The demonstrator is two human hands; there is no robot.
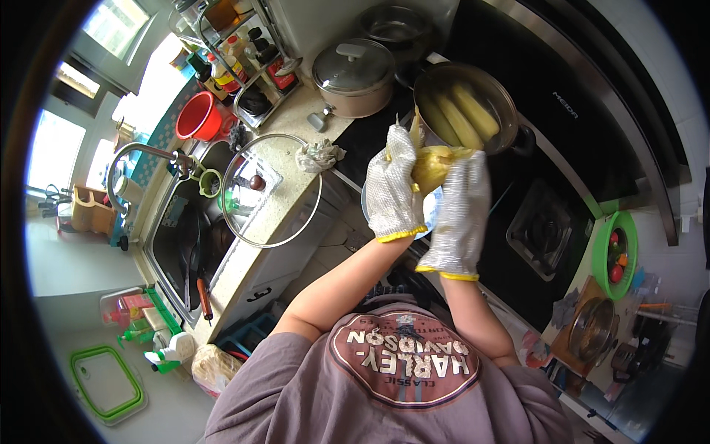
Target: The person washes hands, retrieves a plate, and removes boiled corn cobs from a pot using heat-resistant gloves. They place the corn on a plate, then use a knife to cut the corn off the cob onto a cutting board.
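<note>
Both my hands wear white gloves with yellow cuffs. Between them is a yellowish ear of corn in its husk (432,169), gripped by my left hand (396,188) from one side and by my right hand (460,213) from the other. A strip of husk sticks up beside the left fingers. Partly hidden under the hands is a blue-and-white dish (431,210). Just beyond them, a dark-handled metal pot (510,102) on the stove holds more husk-covered corn (457,119) in liquid.
A lidded pot (352,80) stands at the stove's left. On the left counter lie a glass lid (288,222) and a crumpled cloth (320,156), beside a sink (161,250) holding dark pans. To the right are a glass-top stove (499,299) and a green basket (600,255) with vegetables.
</note>
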